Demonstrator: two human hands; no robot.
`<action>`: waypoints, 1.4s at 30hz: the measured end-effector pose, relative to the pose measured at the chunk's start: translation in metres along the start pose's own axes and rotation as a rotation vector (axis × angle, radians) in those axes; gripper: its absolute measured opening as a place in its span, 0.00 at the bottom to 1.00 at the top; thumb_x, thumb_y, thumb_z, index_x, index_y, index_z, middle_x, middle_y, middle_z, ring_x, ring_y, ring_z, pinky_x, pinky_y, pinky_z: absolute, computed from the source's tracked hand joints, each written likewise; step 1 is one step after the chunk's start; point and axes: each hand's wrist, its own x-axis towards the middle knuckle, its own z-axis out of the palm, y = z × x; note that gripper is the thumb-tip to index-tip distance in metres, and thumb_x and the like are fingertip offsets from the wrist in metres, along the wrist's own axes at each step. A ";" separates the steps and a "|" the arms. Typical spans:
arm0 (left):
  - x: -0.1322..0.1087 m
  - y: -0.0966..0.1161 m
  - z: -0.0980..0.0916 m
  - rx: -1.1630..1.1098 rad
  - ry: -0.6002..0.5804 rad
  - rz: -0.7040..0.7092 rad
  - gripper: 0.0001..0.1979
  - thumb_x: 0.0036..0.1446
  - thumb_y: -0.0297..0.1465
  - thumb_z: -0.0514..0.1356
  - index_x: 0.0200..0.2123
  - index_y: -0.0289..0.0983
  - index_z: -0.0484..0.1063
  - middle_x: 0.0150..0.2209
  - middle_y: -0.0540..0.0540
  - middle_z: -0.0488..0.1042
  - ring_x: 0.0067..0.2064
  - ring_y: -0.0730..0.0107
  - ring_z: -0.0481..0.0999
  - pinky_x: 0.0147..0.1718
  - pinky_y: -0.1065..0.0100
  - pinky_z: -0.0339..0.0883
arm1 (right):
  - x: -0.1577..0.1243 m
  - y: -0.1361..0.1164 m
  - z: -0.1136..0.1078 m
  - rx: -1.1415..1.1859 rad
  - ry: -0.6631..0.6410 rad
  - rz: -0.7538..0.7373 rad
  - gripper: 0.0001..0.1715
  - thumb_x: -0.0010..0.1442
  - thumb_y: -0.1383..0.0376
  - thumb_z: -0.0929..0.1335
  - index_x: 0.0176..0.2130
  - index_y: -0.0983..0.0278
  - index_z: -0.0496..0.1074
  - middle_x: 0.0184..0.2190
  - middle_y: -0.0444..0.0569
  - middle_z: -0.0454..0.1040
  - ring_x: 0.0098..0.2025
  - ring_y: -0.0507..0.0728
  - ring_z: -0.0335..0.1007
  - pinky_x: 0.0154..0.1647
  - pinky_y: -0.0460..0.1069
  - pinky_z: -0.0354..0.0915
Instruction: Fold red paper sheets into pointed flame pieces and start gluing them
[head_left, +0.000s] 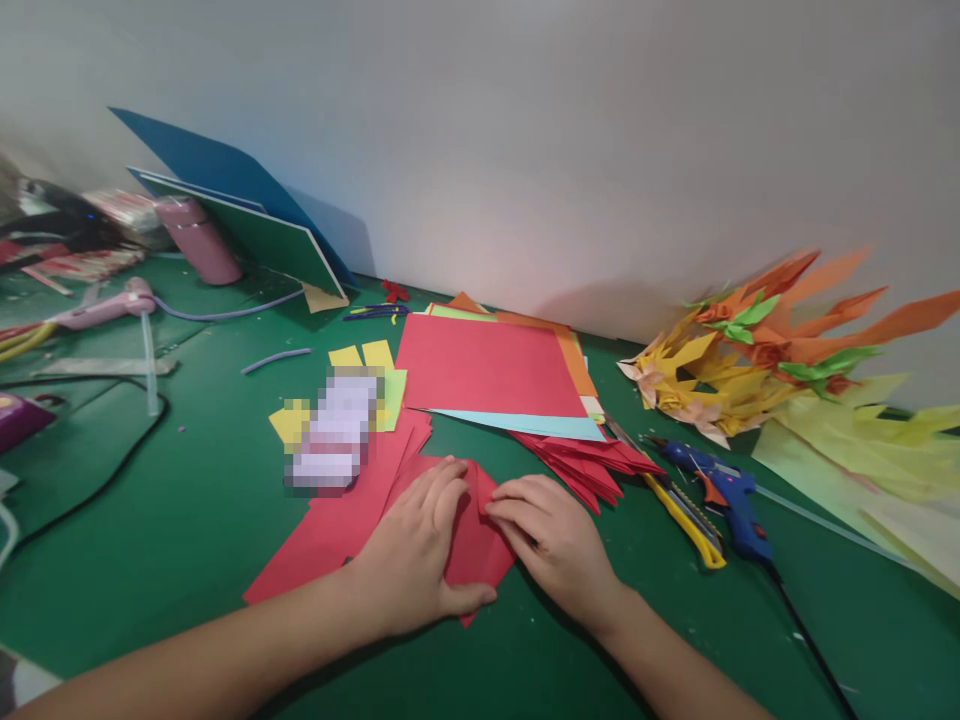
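A red paper piece (480, 550) with a folded flap lies on the green table (202, 400) between my hands. My left hand (420, 550) rests flat on its left part, thumb stretched out along the near edge. With thumb and fingertips, my right hand (551, 535) pinches the flap at the paper's right side. More red sheets (322, 545) spread under and beyond my left wrist. Behind my right hand lies a stack of folded red pieces (585, 465). A large red sheet (487, 365) tops a pile of coloured paper further back.
Right: a yellow cutter (686, 520), a blue glue gun (739, 510) with its cord, and orange and yellow paper shapes (795, 350). Left: a blurred-out phone-like object (334, 430), a pink glue gun (112, 305), a pink bottle (199, 240) and leaning boards (262, 235).
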 end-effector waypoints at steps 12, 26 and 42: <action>0.006 0.005 -0.008 0.057 -0.122 -0.042 0.49 0.49 0.51 0.63 0.65 0.29 0.50 0.64 0.28 0.55 0.65 0.42 0.55 0.60 0.47 0.57 | 0.001 -0.003 0.001 -0.050 -0.058 -0.102 0.15 0.68 0.68 0.60 0.38 0.66 0.75 0.36 0.51 0.78 0.36 0.57 0.69 0.39 0.52 0.70; 0.010 0.007 -0.011 0.111 -0.199 -0.038 0.49 0.51 0.56 0.58 0.64 0.26 0.54 0.66 0.30 0.53 0.66 0.43 0.52 0.63 0.50 0.52 | 0.000 0.001 0.000 -0.046 -0.138 -0.195 0.15 0.68 0.69 0.61 0.40 0.70 0.75 0.36 0.54 0.77 0.38 0.59 0.69 0.40 0.53 0.69; 0.009 0.005 -0.010 0.082 -0.184 -0.027 0.48 0.52 0.55 0.58 0.64 0.27 0.53 0.66 0.30 0.53 0.67 0.44 0.52 0.62 0.49 0.53 | 0.000 0.004 -0.004 0.026 -0.191 -0.179 0.16 0.68 0.66 0.60 0.43 0.68 0.76 0.39 0.53 0.77 0.44 0.59 0.69 0.45 0.54 0.71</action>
